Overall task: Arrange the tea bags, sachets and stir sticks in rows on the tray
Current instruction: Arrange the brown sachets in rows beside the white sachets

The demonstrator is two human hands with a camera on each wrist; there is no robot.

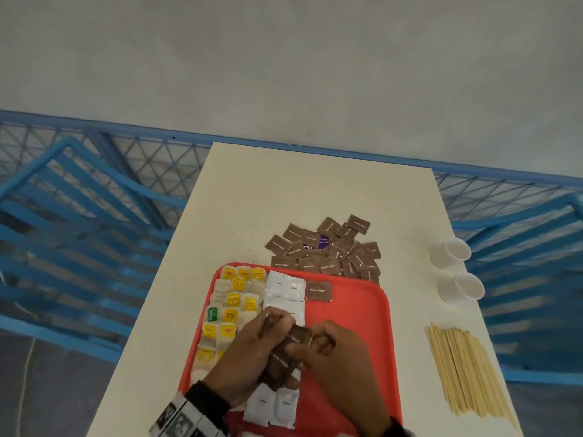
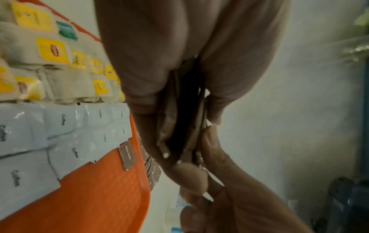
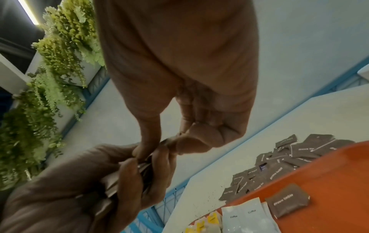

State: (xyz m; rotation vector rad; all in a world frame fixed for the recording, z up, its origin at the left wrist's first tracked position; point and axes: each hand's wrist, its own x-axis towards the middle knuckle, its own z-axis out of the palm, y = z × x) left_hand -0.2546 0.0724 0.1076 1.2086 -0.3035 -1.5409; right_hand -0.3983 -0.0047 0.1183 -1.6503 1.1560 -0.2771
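1. Hands: the left hand [image 1: 249,345] grips a stack of brown sugar sachets [image 1: 284,361], fingers curled round it, at lower centre of the head view. The right hand [image 1: 328,357] pinches the top sachet [image 1: 299,337] of that stack between thumb and forefinger.
2. Tray: the red tray [image 1: 356,313] lies directly below both hands. Tea bags [image 1: 232,302] fill its left columns; white coffee sachets [image 1: 284,291] form the next column to the right.
3. Placed item: one brown sugar sachet [image 1: 318,291] lies flat at the upper middle of the tray, touching the right edge of the coffee column.
4. Key relation: judged from this layout, the next free slot lies just below that placed sachet, up-frame and slightly right of the hands. The right hand is nearer to it.
5. Remaining stock: a loose sachet pile [image 1: 328,250] sits on the table [image 1: 284,184] above the tray. Wooden stir sticks [image 1: 467,370] lie at lower right, long axis running up-down in frame, well apart from the tray.
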